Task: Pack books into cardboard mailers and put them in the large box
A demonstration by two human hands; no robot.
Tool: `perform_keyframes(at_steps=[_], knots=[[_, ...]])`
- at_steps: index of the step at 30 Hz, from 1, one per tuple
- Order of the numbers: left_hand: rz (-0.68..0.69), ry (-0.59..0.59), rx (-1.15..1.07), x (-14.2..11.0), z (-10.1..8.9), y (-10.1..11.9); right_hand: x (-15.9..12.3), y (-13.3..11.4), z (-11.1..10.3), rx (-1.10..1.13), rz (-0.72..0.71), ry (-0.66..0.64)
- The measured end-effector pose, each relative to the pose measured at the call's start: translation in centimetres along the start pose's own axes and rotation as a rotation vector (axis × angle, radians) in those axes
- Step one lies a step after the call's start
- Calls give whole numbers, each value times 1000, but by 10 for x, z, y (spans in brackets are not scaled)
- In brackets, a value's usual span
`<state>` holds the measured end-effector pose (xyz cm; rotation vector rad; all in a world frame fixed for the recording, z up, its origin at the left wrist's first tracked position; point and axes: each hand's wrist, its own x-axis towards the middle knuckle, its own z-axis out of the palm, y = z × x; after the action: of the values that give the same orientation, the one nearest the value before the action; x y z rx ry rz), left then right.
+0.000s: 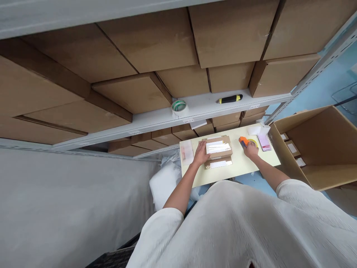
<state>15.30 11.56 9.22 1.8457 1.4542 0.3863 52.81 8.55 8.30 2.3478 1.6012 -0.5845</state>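
Note:
A small cardboard box [228, 150] with a white label under shiny clear tape lies on the cream tabletop [240, 163]. My left hand [200, 153] holds its left end, thumb at the near edge and fingers toward the far side. Just in front of that box lies a second taped piece of cardboard packaging [219, 164], also with a white label. To the right, my right hand [251, 149] is closed around an orange tape dispenser [243, 140], whose yellow roll partly shows. The dispenser rests at or just above the tabletop; I cannot tell which.
A pink-and-purple item [263, 143] and white paper [259, 129] lie at the table's right end. A large open carton [320, 171] stands beside it. Above, the shelf [200, 106] holds a tape roll [179, 107], a utility knife [230, 99] and several boxes. White plastic wrap [166, 182] hangs at left.

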Motion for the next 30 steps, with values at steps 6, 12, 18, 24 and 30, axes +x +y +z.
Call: perform_keyframes(at_steps=[6,12,18,24,30], knots=[[-98,170,51,12,0,22,-24,-64,-20,361,-179,135],[-386,214,75,32,3,32,-30,-130,-32,342,-148,23],[-385,157,-66,19,-2,11,-30,-116,-33,355,-194,13],[-273,299,-112,2,-14,25,-40,-101,-44,387,-258,217],[-178,450,-185,-8,-33,54,-57,-92,-58,491,-307,467]])
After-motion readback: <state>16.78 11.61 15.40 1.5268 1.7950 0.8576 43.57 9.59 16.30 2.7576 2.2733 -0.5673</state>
